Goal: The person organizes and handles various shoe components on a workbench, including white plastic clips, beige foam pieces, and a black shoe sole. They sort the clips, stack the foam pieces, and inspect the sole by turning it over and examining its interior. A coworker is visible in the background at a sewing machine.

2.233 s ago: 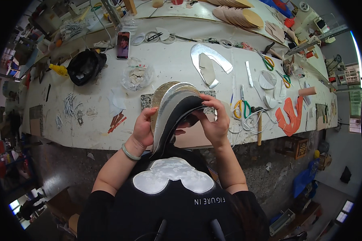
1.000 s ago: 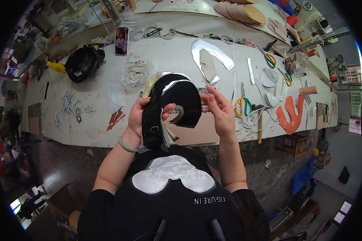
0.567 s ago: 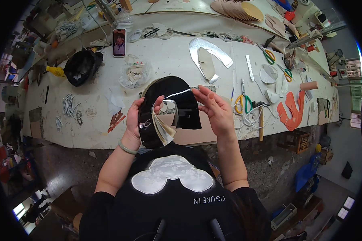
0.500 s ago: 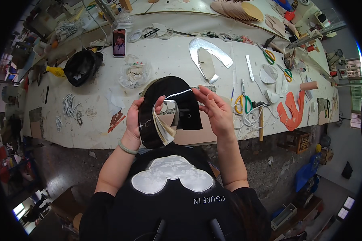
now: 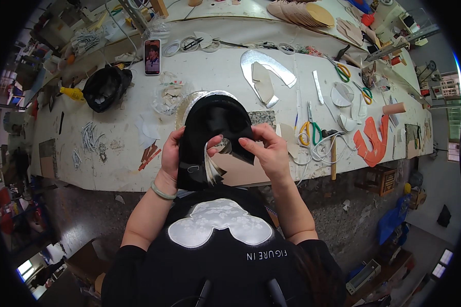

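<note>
– Left hand (image 5: 175, 153) clamps the near-left side of the black curved piece (image 5: 210, 134), thumb across the front and the other fingers behind, so it is pinching that edge. Does that look right to you?

– Yes, and the right hand (image 5: 268, 149) pinches the silver-lined flap (image 5: 213, 166) where it curls away from the black face, thumb and forefinger pressed together on it. I cannot tell whether the remaining fingers touch the piece or only curl beside it.

– How would you do this step well?

– My judgement: keep the left grip steady and low so the piece does not twist, and work the flap gently along its line, close to where it joins, not from the loose tip. A hard tug looks likely to crease or tear the thin lining.

– Where is the piece?

– Held up just above the near edge of the worktop (image 5: 112, 153), in front of the person's chest, between both hands. A tan sheet (image 5: 243, 171) lies under it on the worktop.

– And its look?

– Rounded at the far end like a cap or shoe front, matt black outside, with a shiny pale underside showing where the flap folds back. Scissors with yellow and green handles (image 5: 308, 132) lie to the right, well apart.
</note>
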### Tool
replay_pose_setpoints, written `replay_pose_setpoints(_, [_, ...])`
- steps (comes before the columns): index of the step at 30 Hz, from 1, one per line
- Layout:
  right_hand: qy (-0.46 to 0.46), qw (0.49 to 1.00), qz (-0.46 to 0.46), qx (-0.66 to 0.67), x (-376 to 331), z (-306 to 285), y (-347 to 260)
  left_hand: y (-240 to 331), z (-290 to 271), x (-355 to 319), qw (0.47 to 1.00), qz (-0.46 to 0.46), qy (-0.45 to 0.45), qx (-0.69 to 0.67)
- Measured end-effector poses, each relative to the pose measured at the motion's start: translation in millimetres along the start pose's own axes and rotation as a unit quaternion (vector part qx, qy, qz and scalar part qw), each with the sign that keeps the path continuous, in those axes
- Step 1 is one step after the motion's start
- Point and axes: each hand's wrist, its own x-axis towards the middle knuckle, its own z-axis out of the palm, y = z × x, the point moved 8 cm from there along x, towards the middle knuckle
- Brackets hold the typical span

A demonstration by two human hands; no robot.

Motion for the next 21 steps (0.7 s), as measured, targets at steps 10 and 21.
replay_pose_setpoints(10, [-0.058, 0.985, -0.155, -0.045, -10.9, -4.7, -40.7, 8.9, -6.8, -3.3, 0.997, 0.051, 0.05, 0.029])
replay_pose_setpoints(21, [-0.133, 0.947, -0.244, -0.159, -18.8, 11.1, -80.6, 11.3, 5.6, -3.5, 0.987, 0.082, 0.036, 0.131])
